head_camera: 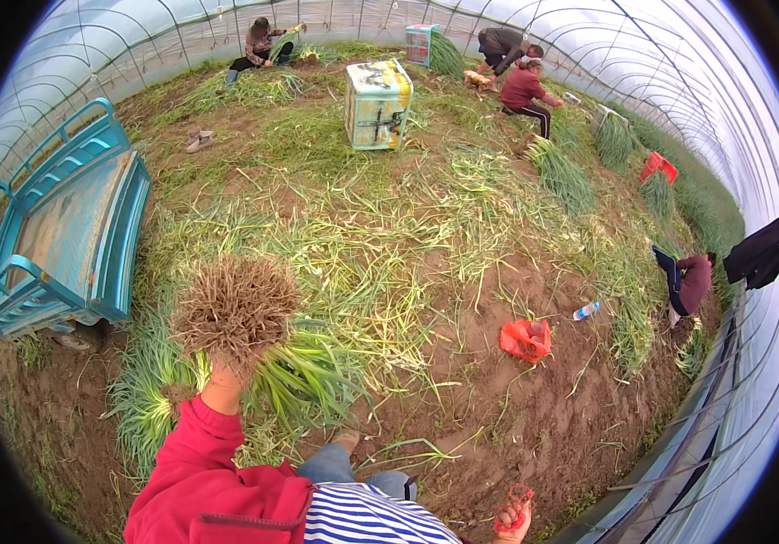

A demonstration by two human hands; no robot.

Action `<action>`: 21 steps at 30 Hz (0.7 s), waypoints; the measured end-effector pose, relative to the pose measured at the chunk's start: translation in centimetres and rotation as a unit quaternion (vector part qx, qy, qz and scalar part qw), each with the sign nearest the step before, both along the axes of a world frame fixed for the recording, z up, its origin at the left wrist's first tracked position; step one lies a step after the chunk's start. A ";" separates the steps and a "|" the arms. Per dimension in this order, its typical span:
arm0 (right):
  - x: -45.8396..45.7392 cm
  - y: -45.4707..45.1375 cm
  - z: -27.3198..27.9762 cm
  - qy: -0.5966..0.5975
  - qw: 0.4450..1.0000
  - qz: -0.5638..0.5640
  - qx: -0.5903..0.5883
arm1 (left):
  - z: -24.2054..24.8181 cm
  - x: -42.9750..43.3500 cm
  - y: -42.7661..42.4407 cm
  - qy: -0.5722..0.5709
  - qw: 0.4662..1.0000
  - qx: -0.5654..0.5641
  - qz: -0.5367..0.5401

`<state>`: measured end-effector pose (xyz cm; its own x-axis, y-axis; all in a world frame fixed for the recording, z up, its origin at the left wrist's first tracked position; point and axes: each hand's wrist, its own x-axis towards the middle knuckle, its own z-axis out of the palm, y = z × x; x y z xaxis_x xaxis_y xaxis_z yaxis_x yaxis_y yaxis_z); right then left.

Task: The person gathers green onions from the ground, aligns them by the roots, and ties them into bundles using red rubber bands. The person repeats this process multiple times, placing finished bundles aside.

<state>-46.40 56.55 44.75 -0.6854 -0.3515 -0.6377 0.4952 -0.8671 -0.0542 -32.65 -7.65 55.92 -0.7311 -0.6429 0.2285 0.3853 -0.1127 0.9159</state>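
Observation:
My left hand [225, 372], at the end of a red sleeve, grips a thick bunch of green onions; its brown root mass [236, 306] faces up and the green leaves [308, 374] hang down to the right. The roots hide most of the fingers. More bunched green onions [151, 387] lie on the ground left of and below this hand. Low at the right, my right hand [515, 518] is closed on thin red ties [517, 500], held apart from the bunch. Loose leaves [389, 272] are strewn over the soil in front of me.
A teal cargo cart [76, 231] stands at the left. A red plastic bag [525, 341] and a water bottle [586, 311] lie on the soil at the right. Farther off are a taped box [378, 105], a red crate [659, 168], shoes [200, 140] and several people working low to the ground.

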 end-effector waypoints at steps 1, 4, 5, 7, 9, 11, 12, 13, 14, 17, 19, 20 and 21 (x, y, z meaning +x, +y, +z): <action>-1.2 0.2 0.3 0.002 1.000 0.001 0.001 | 0.3 -1.2 0.1 0.042 0.999 0.023 -0.024; -5.0 0.6 1.3 0.014 1.000 0.006 -0.011 | 1.9 -4.5 0.4 0.230 0.950 0.144 -0.154; -6.5 0.8 1.5 0.018 1.000 0.010 -0.016 | 2.5 -5.5 0.7 0.283 0.921 0.179 -0.200; -9.5 2.1 1.4 0.043 0.999 0.024 -0.012 | 2.6 -6.7 1.1 0.136 0.990 -0.016 -0.017; -12.8 3.1 0.6 0.076 0.997 0.034 -0.006 | 3.2 -7.4 1.7 -0.136 0.942 -0.213 0.221; -16.3 1.8 1.8 0.047 0.997 0.027 -0.051 | 4.9 -8.4 2.4 -0.143 0.928 -0.195 0.285; -17.5 1.9 1.8 0.067 0.997 0.033 -0.021 | 5.8 -9.0 2.8 -0.141 0.923 -0.188 0.304; -18.9 2.5 1.5 0.088 0.995 0.039 0.012 | 6.3 -9.6 3.2 -0.139 0.920 -0.183 0.316; -20.2 3.0 1.3 0.109 0.992 0.043 0.045 | 6.9 -10.2 3.4 -0.137 0.918 -0.181 0.325; -23.4 3.1 1.4 0.104 0.994 0.045 -0.004 | 8.2 -12.2 3.7 -0.127 0.915 -0.176 0.340; -24.2 2.4 1.7 0.102 0.994 0.042 0.000 | 8.7 -13.8 3.4 -0.126 0.914 -0.182 0.339; -24.6 2.3 1.4 0.112 0.993 0.039 0.021 | 8.9 -14.8 3.1 -0.124 0.915 -0.184 0.338; -24.7 2.2 1.0 0.121 0.991 0.033 0.043 | 8.9 -15.9 2.8 -0.121 0.917 -0.186 0.332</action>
